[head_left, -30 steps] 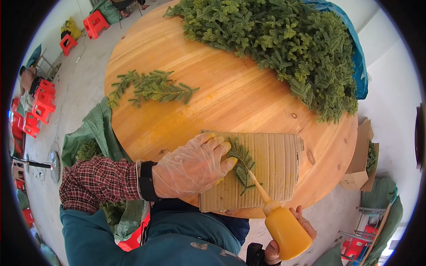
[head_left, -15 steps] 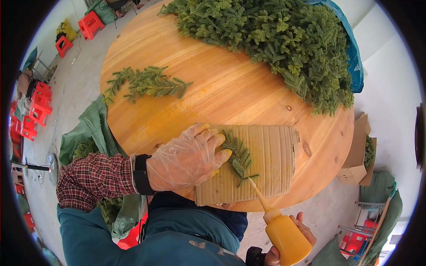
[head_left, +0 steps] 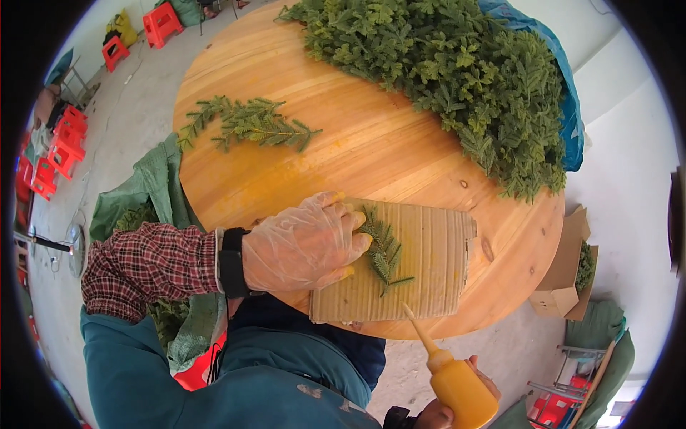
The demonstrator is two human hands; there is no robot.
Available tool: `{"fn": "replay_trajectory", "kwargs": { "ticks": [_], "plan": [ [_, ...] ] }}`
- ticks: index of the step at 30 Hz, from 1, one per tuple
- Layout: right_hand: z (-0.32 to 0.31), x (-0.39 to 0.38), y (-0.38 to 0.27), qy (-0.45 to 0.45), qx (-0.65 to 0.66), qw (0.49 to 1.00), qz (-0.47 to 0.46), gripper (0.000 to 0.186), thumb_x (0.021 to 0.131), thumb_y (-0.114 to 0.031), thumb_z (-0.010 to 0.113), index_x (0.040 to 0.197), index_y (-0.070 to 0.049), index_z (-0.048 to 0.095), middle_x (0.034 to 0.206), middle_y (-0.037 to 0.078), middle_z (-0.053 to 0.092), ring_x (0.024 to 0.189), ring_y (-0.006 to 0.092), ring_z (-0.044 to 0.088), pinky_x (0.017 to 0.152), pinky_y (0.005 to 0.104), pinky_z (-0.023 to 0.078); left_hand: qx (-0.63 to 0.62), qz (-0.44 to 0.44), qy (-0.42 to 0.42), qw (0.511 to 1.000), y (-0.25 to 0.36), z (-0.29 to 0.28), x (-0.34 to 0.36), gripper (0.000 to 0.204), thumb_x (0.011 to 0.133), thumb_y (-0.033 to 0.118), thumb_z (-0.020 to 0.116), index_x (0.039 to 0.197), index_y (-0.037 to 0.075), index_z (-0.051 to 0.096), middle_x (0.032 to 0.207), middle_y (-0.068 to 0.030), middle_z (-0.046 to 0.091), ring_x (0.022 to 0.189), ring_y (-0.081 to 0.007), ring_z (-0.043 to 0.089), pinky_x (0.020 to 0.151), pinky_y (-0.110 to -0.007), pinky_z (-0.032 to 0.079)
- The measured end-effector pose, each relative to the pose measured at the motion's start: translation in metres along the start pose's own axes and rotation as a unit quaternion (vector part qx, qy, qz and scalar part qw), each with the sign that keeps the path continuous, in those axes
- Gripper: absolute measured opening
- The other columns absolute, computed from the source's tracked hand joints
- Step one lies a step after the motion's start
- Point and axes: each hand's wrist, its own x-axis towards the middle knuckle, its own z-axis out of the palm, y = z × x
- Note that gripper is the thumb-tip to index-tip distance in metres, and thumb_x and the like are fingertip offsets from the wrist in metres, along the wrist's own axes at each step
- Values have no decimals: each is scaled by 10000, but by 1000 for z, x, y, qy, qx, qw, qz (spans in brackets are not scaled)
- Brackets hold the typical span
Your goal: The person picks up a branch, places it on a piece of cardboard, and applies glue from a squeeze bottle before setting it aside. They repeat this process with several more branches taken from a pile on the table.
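Note:
My left hand point(head_left: 300, 247), in a clear glove with yellow-stained fingertips, presses the top end of a small fir sprig point(head_left: 385, 256) onto a ridged cardboard sheet point(head_left: 432, 264) at the near edge of the table. At the lower right, my right hand point(head_left: 480, 375) grips a yellow squeeze bottle point(head_left: 461, 397). Its long tapered nozzle points up and left, the tip just below the sprig's stem, apart from it. Several loose fir pieces point(head_left: 261, 129) lie further back on the left.
A fir heap point(head_left: 457, 79) on blue plastic point(head_left: 572, 121) covers the back right of the round wooden table point(head_left: 343, 157). Around it stand a green sack point(head_left: 143, 186), a cardboard box point(head_left: 550, 300), red stools point(head_left: 66, 150) and folded metal frames point(head_left: 572, 386). Part of another person point(head_left: 48, 107) shows at far left.
The bottle's nozzle has moved from the middle of the sprig down past its lower end and off it. My left hand stays on the sprig's top.

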Motion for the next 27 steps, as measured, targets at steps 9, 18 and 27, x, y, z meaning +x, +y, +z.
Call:
{"fn": "replay_trajectory", "kwargs": {
  "ticks": [9, 18, 27],
  "plan": [
    [21, 46, 33, 33, 410, 905, 106, 657, 951, -530, 547, 1300, 22, 485, 1260, 188, 572, 1149, 323, 591, 1027, 518, 459, 16, 96, 108, 989, 8, -3, 31, 375, 843, 278, 624, 1160, 87, 564, 1131, -118, 577, 1119, -270, 551, 1057, -470, 366],
    [73, 61, 30, 20, 516, 838, 176, 555, 998, -447, 511, 1345, -16, 458, 1312, 191, 565, 1121, 308, 608, 904, 428, 539, 127, 5, -41, 991, -41, -53, 13, 309, 820, 166, 585, 1116, 77, 591, 1055, -125, 619, 1125, -288, 566, 1067, -459, 374],
    [79, 69, 40, 21, 541, 819, 190, 538, 988, -442, 531, 1313, -15, 482, 1261, 180, 593, 1060, 298, 614, 870, 398, 512, 123, -82, -115, 982, -155, -73, 29, 324, 711, 220, 648, 951, 4, 633, 900, -144, 647, 927, -335, 623, 866, -441, 475]
  ]
}}
